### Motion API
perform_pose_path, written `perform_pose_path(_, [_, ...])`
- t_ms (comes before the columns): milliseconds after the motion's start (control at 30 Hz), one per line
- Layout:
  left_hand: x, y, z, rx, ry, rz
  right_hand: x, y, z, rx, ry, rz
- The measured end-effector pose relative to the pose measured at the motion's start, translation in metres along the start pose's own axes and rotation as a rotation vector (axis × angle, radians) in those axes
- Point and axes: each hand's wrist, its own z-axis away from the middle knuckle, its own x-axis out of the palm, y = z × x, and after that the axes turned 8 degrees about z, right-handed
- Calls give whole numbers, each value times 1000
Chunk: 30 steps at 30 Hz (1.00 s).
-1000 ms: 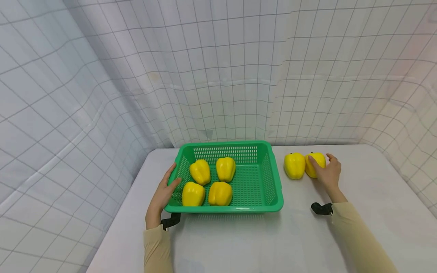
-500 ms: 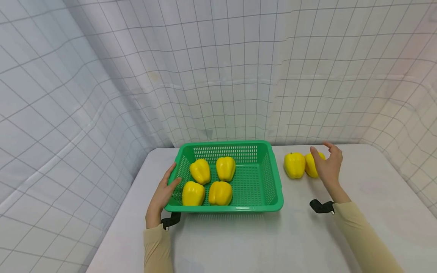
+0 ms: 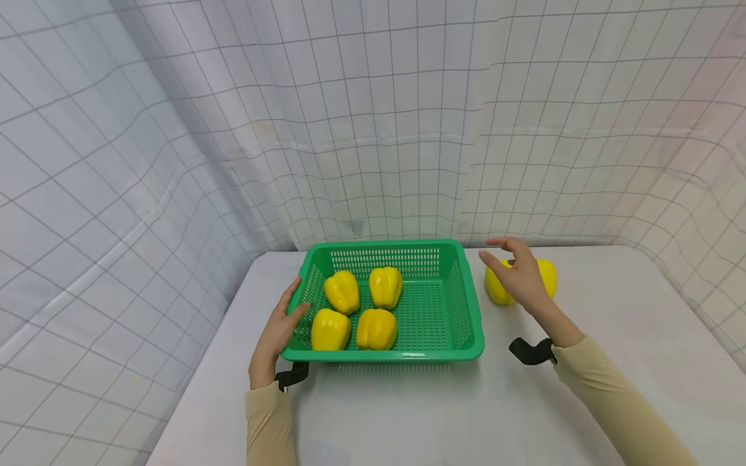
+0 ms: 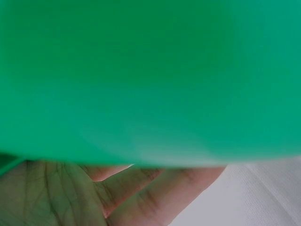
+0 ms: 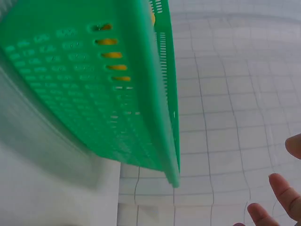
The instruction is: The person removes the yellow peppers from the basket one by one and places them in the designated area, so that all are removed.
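Note:
My left hand [image 3: 278, 330] rests at the left rim of a green plastic basket [image 3: 381, 356], its thumb reaching over the edge. In the left wrist view the fingers [image 4: 141, 197] extend fairly straight below the blurred green rim. Four yellow bell peppers would overcount nothing here: several lie in the basket's left half, one of them a front bell pepper [image 3: 376, 330]. Right of the basket, my right hand [image 3: 521, 278] hovers with spread fingers and holds nothing. It partly covers one yellow bell pepper [image 3: 495, 287] and another bell pepper [image 3: 548, 277] on the table.
A white table [image 3: 384, 414] carries everything. White grid-lined curtains [image 3: 373, 129] rise behind it and along both sides. Black wrist mounts, such as the right mount [image 3: 530, 351], stick out from the beige sleeves.
My right hand has let go of the rightmost bell pepper, lifted, and moved left over the other one. Both peppers stay in place. The left hand and basket have not moved.

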Motion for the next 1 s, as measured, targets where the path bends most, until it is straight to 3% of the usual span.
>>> perform_pose_path(333, [-1,1,0,-7,0,5,22,-37,-2,-16,-289,-64])
perform_pose_path(733, [0,0,1,1,3,-2,54,-68,-5,-177,-561,42])
perform_pose_path(1000, [0,0,1,8,5,3,80,-77,-13,-287,-701,111])
